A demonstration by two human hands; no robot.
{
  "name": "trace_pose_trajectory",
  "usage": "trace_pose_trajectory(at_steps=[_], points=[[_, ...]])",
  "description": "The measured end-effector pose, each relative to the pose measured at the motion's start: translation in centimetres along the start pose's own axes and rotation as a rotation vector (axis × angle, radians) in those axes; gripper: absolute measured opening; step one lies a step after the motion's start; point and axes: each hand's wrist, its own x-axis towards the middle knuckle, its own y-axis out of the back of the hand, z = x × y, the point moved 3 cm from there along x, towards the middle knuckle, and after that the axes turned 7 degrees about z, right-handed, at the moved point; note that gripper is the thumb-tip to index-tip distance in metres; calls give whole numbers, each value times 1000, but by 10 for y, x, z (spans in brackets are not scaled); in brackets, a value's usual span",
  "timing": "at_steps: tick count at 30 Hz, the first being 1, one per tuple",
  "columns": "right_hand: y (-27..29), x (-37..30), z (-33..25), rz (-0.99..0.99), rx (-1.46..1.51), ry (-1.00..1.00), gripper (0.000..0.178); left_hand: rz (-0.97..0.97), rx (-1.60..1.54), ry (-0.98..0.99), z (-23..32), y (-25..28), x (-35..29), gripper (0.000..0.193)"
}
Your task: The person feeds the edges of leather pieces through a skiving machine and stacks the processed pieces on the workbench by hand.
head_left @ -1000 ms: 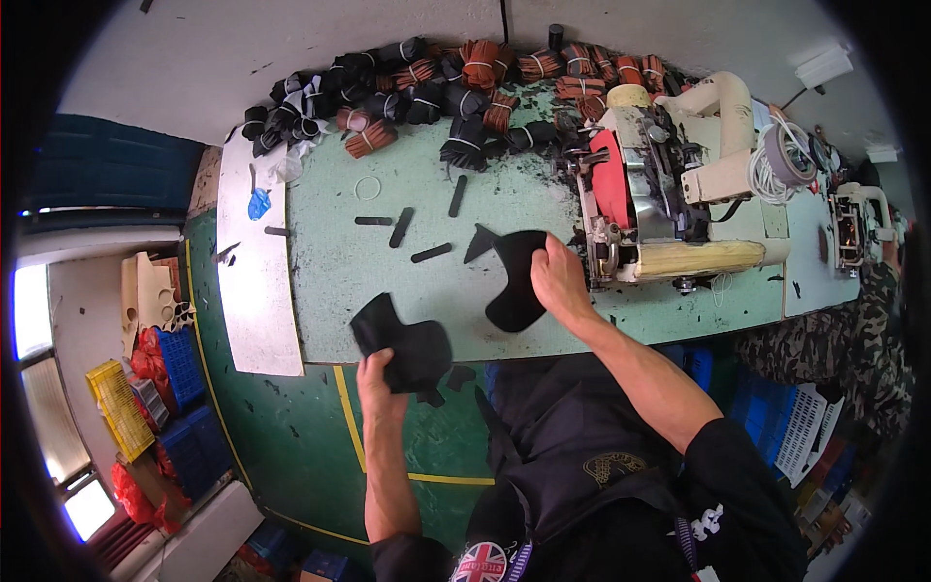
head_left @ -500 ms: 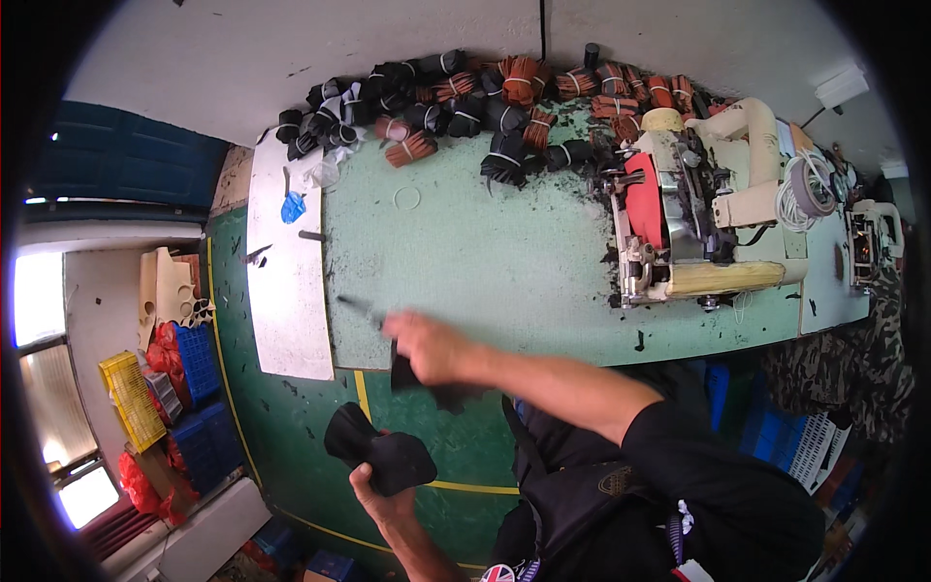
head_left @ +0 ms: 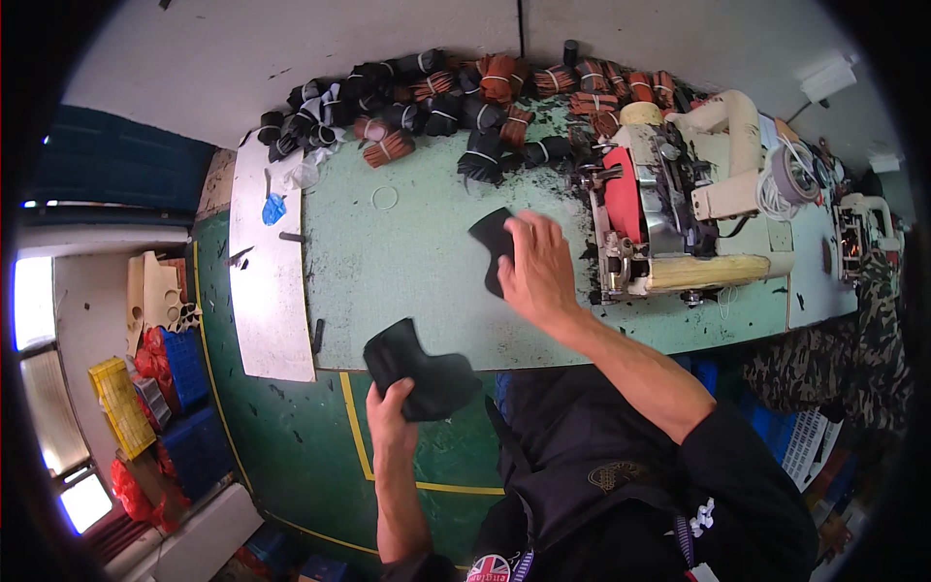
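As the left hand [head_left: 393, 419] grips a curved black piece [head_left: 415, 373], the right hand [head_left: 541, 274] covers part of a second black piece [head_left: 492, 241]

While the left thumb lies across the lower left of the curved black piece, the fingers beneath are mostly hidden, and the hand is closed in a grasp. This piece sits below and left of the frame's centre, overlapping in view the near edge of a pale green table [head_left: 412, 267]. Near the centre of the frame, the right hand spreads its bent fingers over the right side of the second black piece; whether they pinch it or only press on it cannot be told.

Farther out, toward the left, a dark strip [head_left: 318, 336] lies beside a white sheet [head_left: 267, 310], and a thin pale ring [head_left: 385, 198] rests above it, left of the frame's centre. Tied black and reddish-brown bundles [head_left: 388, 148] crowd the table along the top of the frame. At the upper right stands a cream machine [head_left: 727, 199] with a red part [head_left: 622, 199]. Green floor [head_left: 291, 427] with yellow lines fills the lower left, and a yellow crate [head_left: 121, 405] leans beside blue crates [head_left: 194, 448] at the far left.
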Motion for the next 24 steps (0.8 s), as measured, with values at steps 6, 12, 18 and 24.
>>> trace_pose_trajectory(at_steps=[6, 12, 18, 24], points=[[-35, -58, -56, -834, 818, -571, 72, 9, 715, -331, 3, -51, 23, 39], [-59, -53, -63, -963, 882, -843, 63, -155, 662, -128, 12, -43, 31, 39], [-64, -48, -58, -1016, 905, -934, 63, -203, 436, 24, 9, -26, 41, 53], [-75, -57, -64, -894, 822, -830, 50, -110, 423, -16, 2, -22, 50, 37]])
